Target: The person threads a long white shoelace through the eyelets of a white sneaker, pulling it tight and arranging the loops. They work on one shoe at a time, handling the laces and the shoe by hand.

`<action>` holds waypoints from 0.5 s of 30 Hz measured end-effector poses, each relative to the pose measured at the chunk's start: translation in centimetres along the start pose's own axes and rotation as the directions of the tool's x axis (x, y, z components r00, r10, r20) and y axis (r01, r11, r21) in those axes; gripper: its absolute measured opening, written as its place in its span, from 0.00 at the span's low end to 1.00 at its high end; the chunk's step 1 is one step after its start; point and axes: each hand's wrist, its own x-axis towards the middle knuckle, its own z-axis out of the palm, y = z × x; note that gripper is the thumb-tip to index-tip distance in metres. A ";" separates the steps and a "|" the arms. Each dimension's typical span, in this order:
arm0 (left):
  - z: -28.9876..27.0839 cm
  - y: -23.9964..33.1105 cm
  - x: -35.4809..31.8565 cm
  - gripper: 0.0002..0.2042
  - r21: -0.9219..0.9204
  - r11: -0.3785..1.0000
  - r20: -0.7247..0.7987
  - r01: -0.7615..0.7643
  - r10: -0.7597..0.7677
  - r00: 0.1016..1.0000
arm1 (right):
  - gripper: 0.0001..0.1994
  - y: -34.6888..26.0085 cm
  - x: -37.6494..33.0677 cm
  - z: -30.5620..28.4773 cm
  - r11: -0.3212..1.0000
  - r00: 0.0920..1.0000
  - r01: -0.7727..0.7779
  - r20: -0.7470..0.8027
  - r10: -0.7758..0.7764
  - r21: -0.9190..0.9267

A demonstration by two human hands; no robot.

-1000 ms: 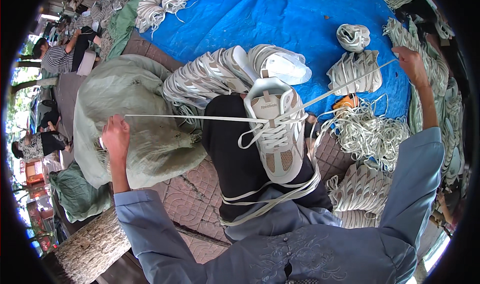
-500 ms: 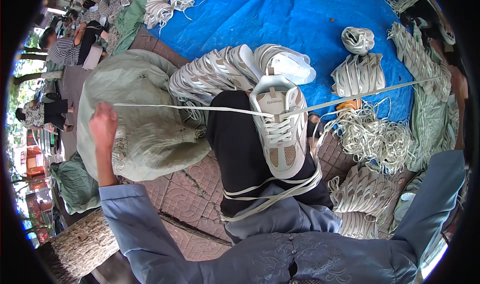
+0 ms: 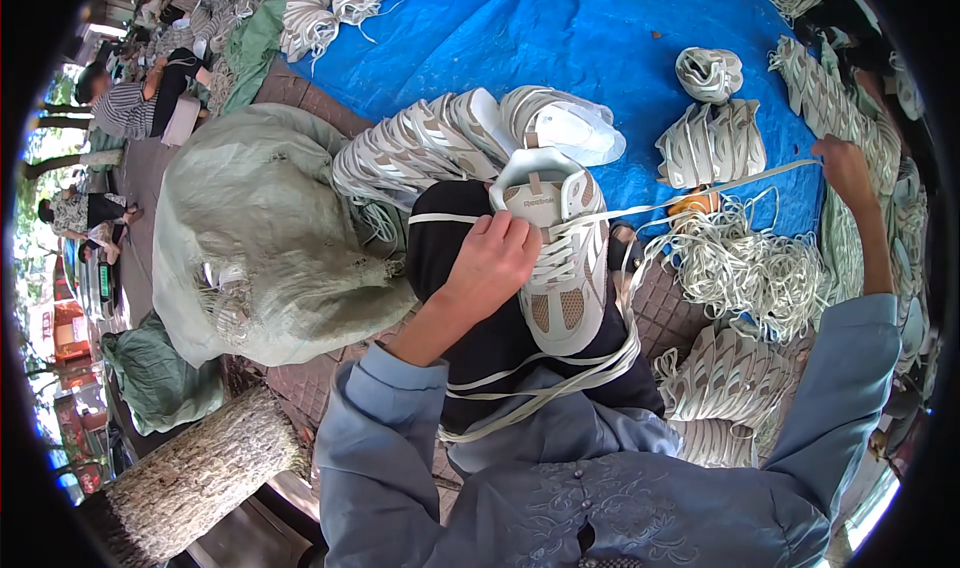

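A beige and white sneaker point(image 3: 565, 308) lies on my black-clad thighs, toe toward me, laced across its front. My left hand point(image 3: 495, 258) is closed against its left eyelet edge; its fingertips hide what they pinch. One lace end point(image 3: 440, 218) lies over my left knee and passes behind that hand. Out to the right, my right hand point(image 3: 848, 171) pinches the other end of the shoelace point(image 3: 740, 181), pulled in a slanting line from the shoe's top eyelets. Several loose laces point(image 3: 560, 393) loop round my thighs below the toe.
Rows of nested sneaker uppers point(image 3: 420, 148) lie beyond my knees, by a blue tarp point(image 3: 480, 28). A tangled lace pile point(image 3: 755, 268) and more uppers point(image 3: 725, 383) are at right. At left are a big pale sack point(image 3: 260, 238), a log point(image 3: 200, 478) and a seated person point(image 3: 130, 103).
My left hand has let go of the left lace end and come in to the shoe. That lace now lies slack over my knee. My right hand has moved inward, still holding its lace.
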 end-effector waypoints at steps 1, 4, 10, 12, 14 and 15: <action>0.1 -0.1 0.2 0.11 0.003 1.000 0.039 -0.023 0.023 0.999 | 0.08 -0.7 0.1 0.3 1.000 1.000 0.006 0.028 -0.006 -0.016; 0.1 -0.5 0.7 0.09 -0.068 0.997 0.062 0.023 -0.018 0.998 | 0.07 -2.9 0.8 1.7 0.999 0.998 0.054 0.023 -0.054 -0.006; -0.8 -3.2 0.3 0.05 -0.540 -0.283 0.841 0.793 -0.139 0.523 | 0.13 -16.5 4.1 3.3 0.866 0.976 0.216 -0.109 -0.187 0.451; -0.7 -3.6 0.1 0.05 -0.422 -0.524 0.876 0.740 -0.025 0.482 | 0.16 -23.9 4.7 2.9 0.328 0.993 0.027 0.013 -0.117 0.944; -0.3 -3.5 0.1 0.05 -0.456 -0.505 0.863 0.733 -0.049 0.503 | 0.20 -30.4 5.2 2.6 0.275 0.966 0.227 -0.179 -0.187 0.934; -0.1 -3.3 0.0 0.05 -0.483 -0.505 0.845 0.715 -0.056 0.532 | 0.24 -32.7 5.6 2.4 0.291 0.953 0.280 -0.228 -0.201 0.915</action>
